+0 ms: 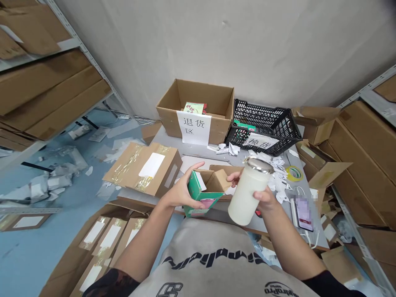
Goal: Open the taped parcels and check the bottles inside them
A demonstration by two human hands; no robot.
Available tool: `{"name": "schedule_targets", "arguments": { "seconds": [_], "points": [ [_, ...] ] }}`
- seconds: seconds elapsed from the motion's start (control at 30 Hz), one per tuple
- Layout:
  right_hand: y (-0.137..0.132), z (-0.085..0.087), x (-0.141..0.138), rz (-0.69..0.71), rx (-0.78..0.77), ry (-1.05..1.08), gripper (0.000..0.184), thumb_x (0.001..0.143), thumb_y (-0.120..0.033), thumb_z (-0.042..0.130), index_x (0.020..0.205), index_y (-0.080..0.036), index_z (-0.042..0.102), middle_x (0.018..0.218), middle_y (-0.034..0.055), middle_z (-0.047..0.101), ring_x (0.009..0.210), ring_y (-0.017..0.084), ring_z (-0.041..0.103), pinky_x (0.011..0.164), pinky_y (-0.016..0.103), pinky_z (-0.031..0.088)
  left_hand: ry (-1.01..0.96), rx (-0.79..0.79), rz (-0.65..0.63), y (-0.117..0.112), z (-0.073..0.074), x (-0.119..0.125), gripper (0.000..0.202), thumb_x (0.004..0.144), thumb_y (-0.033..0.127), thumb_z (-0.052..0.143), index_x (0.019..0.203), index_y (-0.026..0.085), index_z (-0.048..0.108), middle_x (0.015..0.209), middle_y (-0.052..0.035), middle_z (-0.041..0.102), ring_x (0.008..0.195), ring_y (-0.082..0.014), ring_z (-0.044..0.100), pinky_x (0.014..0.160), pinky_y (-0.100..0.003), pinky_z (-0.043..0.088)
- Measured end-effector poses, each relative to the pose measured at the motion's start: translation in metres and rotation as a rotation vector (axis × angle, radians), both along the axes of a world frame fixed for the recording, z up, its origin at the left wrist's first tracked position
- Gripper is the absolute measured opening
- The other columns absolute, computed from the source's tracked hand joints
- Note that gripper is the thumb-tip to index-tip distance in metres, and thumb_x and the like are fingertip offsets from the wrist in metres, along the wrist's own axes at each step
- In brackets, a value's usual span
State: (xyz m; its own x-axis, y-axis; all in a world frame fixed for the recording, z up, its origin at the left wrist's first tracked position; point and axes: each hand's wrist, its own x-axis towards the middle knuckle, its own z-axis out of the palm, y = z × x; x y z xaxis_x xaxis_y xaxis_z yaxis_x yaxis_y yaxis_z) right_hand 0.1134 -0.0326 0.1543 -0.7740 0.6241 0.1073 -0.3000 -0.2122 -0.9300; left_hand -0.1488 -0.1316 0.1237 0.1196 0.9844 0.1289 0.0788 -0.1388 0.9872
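Note:
My left hand (pixel 178 194) is wrapped round a small green carton (pixel 194 187), thumb in front and fingers behind. The carton's top is open, showing its brown inside and a raised flap. My right hand (pixel 265 199) grips a white bottle (pixel 247 192) with a shiny silver rim at the top. The bottle leans to the right, beside the green carton and apart from it. Behind the two lies an open brown box (pixel 227 168), partly hidden by my hands and the carton.
A labelled cardboard box (pixel 167 119) and a black plastic crate (pixel 262 119) stand at the table's back. A taped parcel (pixel 133 167) lies left. Torn paper, a tape roll (pixel 293 173) and a phone (pixel 303 212) are on the right. Shelves with cartons flank both sides.

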Motion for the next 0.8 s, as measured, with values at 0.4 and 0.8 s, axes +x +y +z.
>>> {"name": "schedule_targets", "arguments": {
  "seconds": [0.4,0.8],
  "points": [
    [-0.01,0.046,-0.029,0.251,0.115,-0.265,0.056,0.071,-0.033,0.081,0.121,-0.021,0.058,0.1,0.0042,0.065,0.087,0.019,0.059,0.074,0.032,0.053,0.678,0.514,0.317,0.014,-0.007,0.008,0.091,0.064,0.033,0.081,0.142,0.029,0.035,0.132,-0.0095,0.058,0.12,-0.0301,0.057,0.104,-0.049,0.044],
    [-0.022,0.029,-0.028,0.269,0.237,-0.212,0.072,0.068,-0.046,0.08,0.13,-0.021,0.054,0.112,0.0099,0.064,0.096,0.024,0.061,0.087,0.04,0.05,0.651,0.448,0.444,0.015,-0.028,0.016,0.105,0.064,0.035,0.08,0.151,0.025,0.022,0.13,-0.0111,0.061,0.114,-0.0305,0.062,0.096,-0.047,0.052]
  ]
}}
